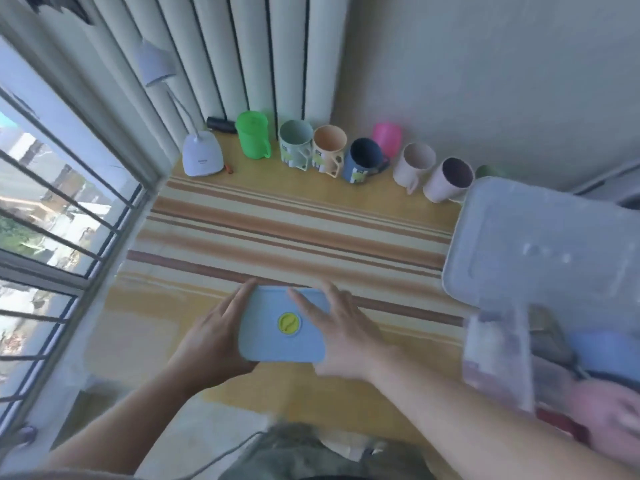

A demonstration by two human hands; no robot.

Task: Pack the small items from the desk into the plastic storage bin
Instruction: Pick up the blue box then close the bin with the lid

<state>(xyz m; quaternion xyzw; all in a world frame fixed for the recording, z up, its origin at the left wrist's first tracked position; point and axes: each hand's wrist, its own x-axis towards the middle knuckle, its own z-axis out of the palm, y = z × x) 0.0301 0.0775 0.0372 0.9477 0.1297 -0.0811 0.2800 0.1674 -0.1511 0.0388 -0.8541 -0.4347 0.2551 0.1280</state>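
Now both hands are holding a flat blue box (282,327) with a round green-yellow cap on its lid, just above the striped cloth (294,223) on the bench (207,386). The left hand (211,337) is cupping the box from its left edge and underneath, and the right hand (341,332) is lying over the box's right part with fingers almost straight, so the grip is a two-sided clamp on the box; probably this is keeping it level for carrying. To the right of the box, the plastic storage bin (498,362) is standing, blurred, with a translucent lid (540,240) tilted above it, so its opening looks free. Beyond the box, a row of mugs (346,154) is waiting by the wall, with a small white lamp (202,154) left of them. I judge the box is going rightward to the bin.
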